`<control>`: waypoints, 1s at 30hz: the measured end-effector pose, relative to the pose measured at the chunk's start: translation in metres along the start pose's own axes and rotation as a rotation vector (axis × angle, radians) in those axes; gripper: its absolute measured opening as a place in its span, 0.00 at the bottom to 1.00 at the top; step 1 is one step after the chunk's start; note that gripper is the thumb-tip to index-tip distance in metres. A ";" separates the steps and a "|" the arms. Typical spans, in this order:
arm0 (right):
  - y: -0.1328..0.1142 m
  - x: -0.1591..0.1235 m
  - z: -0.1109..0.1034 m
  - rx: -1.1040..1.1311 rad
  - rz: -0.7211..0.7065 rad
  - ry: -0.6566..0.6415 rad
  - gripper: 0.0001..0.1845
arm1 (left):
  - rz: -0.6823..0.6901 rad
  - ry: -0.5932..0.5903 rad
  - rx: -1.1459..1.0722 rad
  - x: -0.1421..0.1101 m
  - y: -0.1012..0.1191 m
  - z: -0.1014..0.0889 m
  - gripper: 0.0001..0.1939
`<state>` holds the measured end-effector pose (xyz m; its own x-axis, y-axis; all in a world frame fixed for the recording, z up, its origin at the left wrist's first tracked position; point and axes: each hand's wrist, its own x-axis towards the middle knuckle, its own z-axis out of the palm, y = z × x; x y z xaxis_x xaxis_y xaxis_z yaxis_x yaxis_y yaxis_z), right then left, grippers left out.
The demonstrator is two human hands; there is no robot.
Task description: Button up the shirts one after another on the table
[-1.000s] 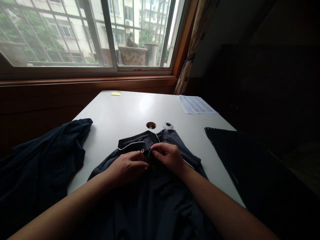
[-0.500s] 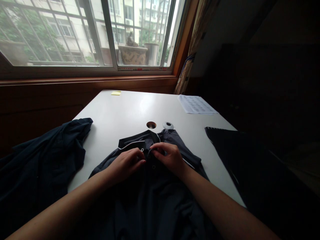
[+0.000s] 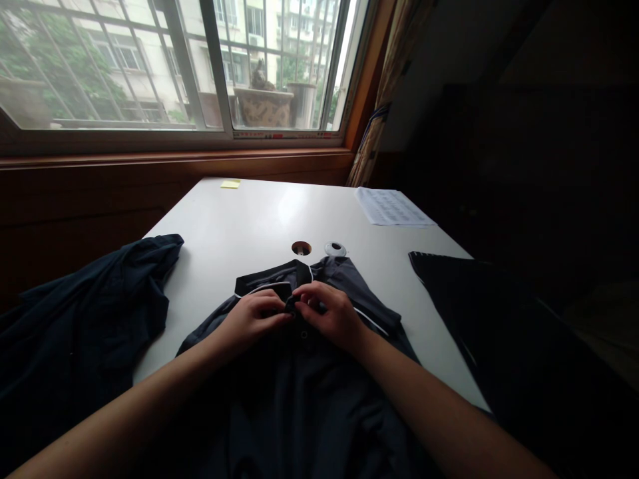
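A dark polo shirt [image 3: 299, 392] with white piping lies front up on the white table, its black collar [image 3: 269, 276] at the far end. Both hands meet at the placket just below the collar. My left hand [image 3: 257, 313] pinches the placket edge from the left. From the right, the fingers of my right hand [image 3: 332, 309] are closed on the other placket edge, and the fingertips of both hands nearly touch. One ringed button [image 3: 304, 334] shows below them. The top button is mostly hidden between the fingers.
Dark blue clothing [image 3: 100, 299] hangs over the table's left side; a black cloth [image 3: 479, 319] covers the right. Papers [image 3: 394, 207] and a yellow sticky note [image 3: 230, 183] lie at the back. A cable hole [image 3: 301, 249] and its round cover [image 3: 335, 249] are beyond the collar.
My hands have drawn closer together at the placket. The right side of the collar has shifted left, and the white top button seen earlier is now mostly covered by fingers.
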<state>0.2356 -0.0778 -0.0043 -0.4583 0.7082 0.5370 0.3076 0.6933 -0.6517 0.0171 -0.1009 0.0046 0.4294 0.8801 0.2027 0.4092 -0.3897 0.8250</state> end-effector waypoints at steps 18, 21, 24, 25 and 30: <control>0.000 -0.001 -0.002 0.055 -0.113 -0.127 0.07 | -0.173 -0.068 -0.243 -0.001 -0.001 -0.013 0.10; -0.001 -0.002 -0.001 0.038 -0.113 -0.125 0.06 | -0.170 -0.087 -0.253 0.000 -0.002 -0.013 0.11; -0.003 -0.002 -0.001 0.022 -0.127 -0.113 0.05 | -0.172 -0.105 -0.278 0.000 -0.003 -0.013 0.12; -0.004 -0.001 -0.001 0.015 -0.131 -0.109 0.05 | -0.177 -0.112 -0.291 0.000 -0.003 -0.014 0.12; -0.006 -0.001 -0.002 -0.021 -0.125 -0.108 0.05 | -0.203 -0.139 -0.334 0.000 -0.002 -0.015 0.13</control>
<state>0.2359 -0.0822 -0.0001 -0.5809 0.5985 0.5517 0.2592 0.7785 -0.5716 0.0043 -0.0960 0.0106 0.4807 0.8762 -0.0355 0.2228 -0.0829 0.9713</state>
